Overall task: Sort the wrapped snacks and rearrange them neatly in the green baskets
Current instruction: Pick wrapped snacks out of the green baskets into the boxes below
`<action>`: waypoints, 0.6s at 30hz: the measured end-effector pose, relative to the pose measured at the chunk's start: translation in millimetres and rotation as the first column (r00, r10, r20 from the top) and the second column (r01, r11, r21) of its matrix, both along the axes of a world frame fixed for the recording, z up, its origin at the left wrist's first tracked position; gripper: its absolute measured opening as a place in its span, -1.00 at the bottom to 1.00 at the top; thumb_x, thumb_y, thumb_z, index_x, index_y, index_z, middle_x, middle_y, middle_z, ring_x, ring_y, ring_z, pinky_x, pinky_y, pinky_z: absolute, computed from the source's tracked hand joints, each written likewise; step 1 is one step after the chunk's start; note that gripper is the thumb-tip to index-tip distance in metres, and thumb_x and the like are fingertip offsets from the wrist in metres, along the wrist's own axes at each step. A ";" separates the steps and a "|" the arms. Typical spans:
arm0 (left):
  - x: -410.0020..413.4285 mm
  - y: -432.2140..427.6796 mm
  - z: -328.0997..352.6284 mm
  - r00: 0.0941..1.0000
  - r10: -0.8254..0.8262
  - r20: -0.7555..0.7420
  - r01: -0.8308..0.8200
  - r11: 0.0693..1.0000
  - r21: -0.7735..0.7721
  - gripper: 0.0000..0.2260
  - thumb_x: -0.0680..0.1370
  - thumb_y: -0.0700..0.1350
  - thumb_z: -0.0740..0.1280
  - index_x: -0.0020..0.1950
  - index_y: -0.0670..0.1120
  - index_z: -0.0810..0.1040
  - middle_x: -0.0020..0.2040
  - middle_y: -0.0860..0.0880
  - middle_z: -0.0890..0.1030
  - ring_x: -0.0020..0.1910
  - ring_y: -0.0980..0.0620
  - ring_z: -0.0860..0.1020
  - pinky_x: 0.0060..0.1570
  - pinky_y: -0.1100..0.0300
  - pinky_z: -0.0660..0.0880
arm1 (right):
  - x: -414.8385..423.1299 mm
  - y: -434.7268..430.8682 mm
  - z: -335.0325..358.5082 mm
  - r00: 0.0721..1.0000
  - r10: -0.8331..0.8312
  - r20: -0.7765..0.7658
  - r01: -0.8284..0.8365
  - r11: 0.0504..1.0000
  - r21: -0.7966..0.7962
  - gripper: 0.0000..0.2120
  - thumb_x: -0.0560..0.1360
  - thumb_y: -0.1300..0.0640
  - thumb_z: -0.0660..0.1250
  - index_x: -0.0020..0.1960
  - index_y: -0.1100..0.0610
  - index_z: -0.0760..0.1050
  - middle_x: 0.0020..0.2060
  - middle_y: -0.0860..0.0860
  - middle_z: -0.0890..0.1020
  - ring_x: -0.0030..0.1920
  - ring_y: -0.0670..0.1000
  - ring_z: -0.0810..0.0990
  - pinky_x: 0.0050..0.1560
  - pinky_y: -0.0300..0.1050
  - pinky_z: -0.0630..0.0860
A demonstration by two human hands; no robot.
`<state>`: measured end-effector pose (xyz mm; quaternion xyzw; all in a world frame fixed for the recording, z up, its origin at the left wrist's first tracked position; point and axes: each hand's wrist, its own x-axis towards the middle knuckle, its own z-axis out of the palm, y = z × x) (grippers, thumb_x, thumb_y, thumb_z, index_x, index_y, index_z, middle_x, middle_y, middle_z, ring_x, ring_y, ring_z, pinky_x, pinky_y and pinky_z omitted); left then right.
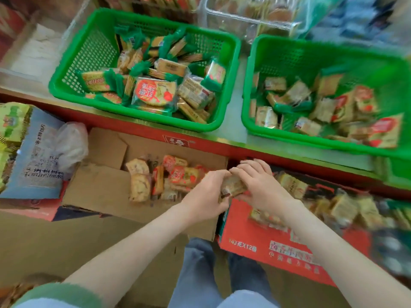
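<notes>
**Both grips on one snack packet, below the tabletop's front edge**

- Left grip (206, 194) and right grip (260, 185) meet on a single snack packet (232, 187). Fingers of both curl round it, left from the left end, right over the top and right end. Packet is pale with a dark end tab; print is too blurred to read.
- The packet is held in the air over the seam between the brown cardboard box (102, 190) and the red carton (266, 241). Both sit below the tabletop's front edge.
- The cardboard box has its flaps open, with a loose pile of red-label and plain cracker packs at its right side.
- The red carton holds more wrapped packs. That area is heavily blurred.
- Left green basket (73, 63) is on the tabletop (231, 135), at the front edge. It holds mixed green-ended cracker packs lying every way, with a round red-label pack (153, 94) on top near the front wall.
- Right green basket (289, 56) is just beside it, towards the right edge, not touching. It has a jumble of green and red-label packs along its front wall.
- Clear plastic bin (255, 16) is behind the baskets.
- Crumpled plastic bag (71, 143) lies left of the cardboard box.
</notes>
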<state>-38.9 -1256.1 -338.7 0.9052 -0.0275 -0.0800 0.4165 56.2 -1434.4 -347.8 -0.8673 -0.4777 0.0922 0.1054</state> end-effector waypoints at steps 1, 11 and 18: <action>8.2 -16.1 0.3 0.998 -0.054 0.022 0.054 0.998 -0.018 -0.46 0.46 -0.20 0.39 0.40 -0.23 0.31 0.24 -0.16 0.46 0.24 -0.01 0.40 0.26 0.26 0.33 | 0.4 -20.9 3.3 0.998 -0.050 0.040 0.050 0.999 -0.004 -0.35 0.25 -0.09 0.54 0.24 0.14 0.47 0.09 0.05 0.57 0.21 0.08 0.38 0.32 0.05 0.15; 65.9 -137.0 -25.0 0.887 -0.462 0.011 0.388 0.759 0.523 -0.47 0.60 0.15 0.03 0.55 0.01 0.17 0.57 -0.12 0.10 0.55 -0.19 0.00 0.49 -0.20 -0.04 | -9.1 -205.5 4.2 0.619 -0.781 0.078 0.784 0.621 -0.002 -0.43 0.30 -0.06 0.53 0.19 0.16 0.46 0.02 0.07 0.51 0.11 0.12 0.40 0.23 0.01 0.11; 72.7 -137.8 -45.0 0.826 -0.480 -0.297 0.552 0.579 0.600 -0.41 0.64 0.16 0.07 0.58 0.10 -0.16 0.58 -0.04 -0.20 0.55 -0.11 -0.22 0.45 -0.07 -0.30 | -19.9 -204.9 -2.0 0.720 -0.691 0.070 0.680 0.722 0.127 -0.39 0.27 -0.02 0.56 0.22 0.14 0.43 0.06 0.06 0.51 0.17 0.08 0.37 0.30 0.08 0.12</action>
